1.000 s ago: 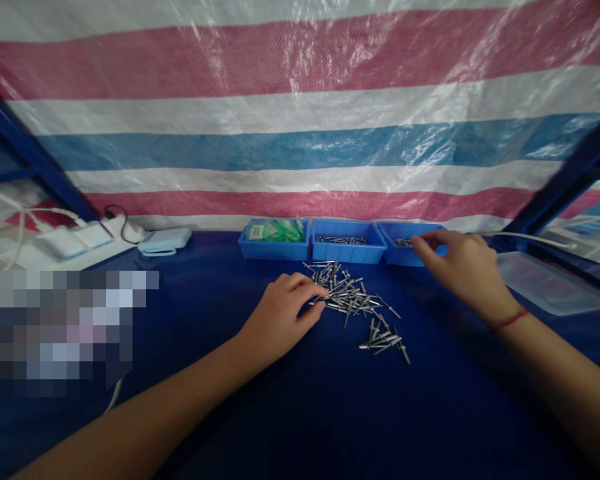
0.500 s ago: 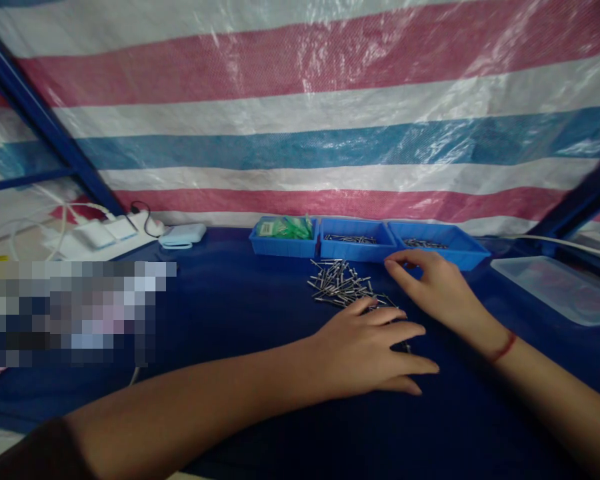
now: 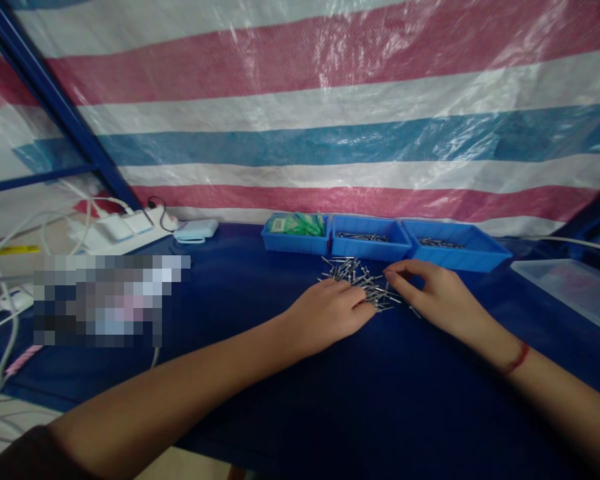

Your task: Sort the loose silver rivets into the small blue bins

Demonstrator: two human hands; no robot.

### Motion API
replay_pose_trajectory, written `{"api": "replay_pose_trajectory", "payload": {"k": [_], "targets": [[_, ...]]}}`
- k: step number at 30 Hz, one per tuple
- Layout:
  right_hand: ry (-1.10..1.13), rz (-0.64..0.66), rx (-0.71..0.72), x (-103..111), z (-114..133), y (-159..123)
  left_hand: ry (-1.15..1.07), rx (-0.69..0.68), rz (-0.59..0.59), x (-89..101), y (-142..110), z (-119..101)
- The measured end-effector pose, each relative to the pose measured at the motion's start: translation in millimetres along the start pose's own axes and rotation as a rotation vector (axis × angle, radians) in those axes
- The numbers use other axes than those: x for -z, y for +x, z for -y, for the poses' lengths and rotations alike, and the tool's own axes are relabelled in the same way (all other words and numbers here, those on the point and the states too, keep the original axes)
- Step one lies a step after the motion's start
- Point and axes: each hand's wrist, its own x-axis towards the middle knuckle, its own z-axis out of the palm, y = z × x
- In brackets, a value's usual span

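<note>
A loose pile of thin metal pins that look like blind rivets (image 3: 350, 268) lies on the dark blue tabletop. My left hand (image 3: 330, 312) rests over the near left side of the pile with its fingers curled down and together. Its fingertips, and anything under them, are hidden. At the right edge of the pile my right hand (image 3: 437, 293) has thumb and forefinger brought together in a pinch. A thin rivet shows just below those fingertips, but whether it is held is unclear. Another rivet (image 3: 415, 311) lies apart, under the right hand.
Behind the pile stand three blue bins: one with green packets (image 3: 300, 225), a middle bin (image 3: 370, 250) and a right bin (image 3: 455, 257) with metal pins. A clear plastic lid or tray (image 3: 570, 290) is at right. A power strip (image 3: 130, 230) and cables lie left, near a blurred patch.
My left hand, spread open before, has drawn back to the left and curled its fingers onto the pile. My right hand keeps its pinch beside the pile. The view has shifted slightly.
</note>
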Motion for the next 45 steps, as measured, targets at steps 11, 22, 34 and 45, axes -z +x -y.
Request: {"api": "replay_pose_trajectory", "payload": {"k": [11,22,34,45], "targets": [[0.191,0.0,0.193,-6.5,29.0,-16.5,-0.934,0.582,-0.458,4.3,-9.7,2.1],[0.41,-0.011,0.075,-3.1,45.6,-21.4,-1.445,0.724,-0.451,3.0,-6.9,-8.2],[0.511,-0.108,0.116,-5.2,49.1,-23.1,-1.209,0.708,-0.264,3.0,-8.8,-13.7],[0.567,-0.093,0.101,-2.5,53.0,-23.8,-1.11,0.667,-0.271,4.3,-7.1,-13.6]]}}
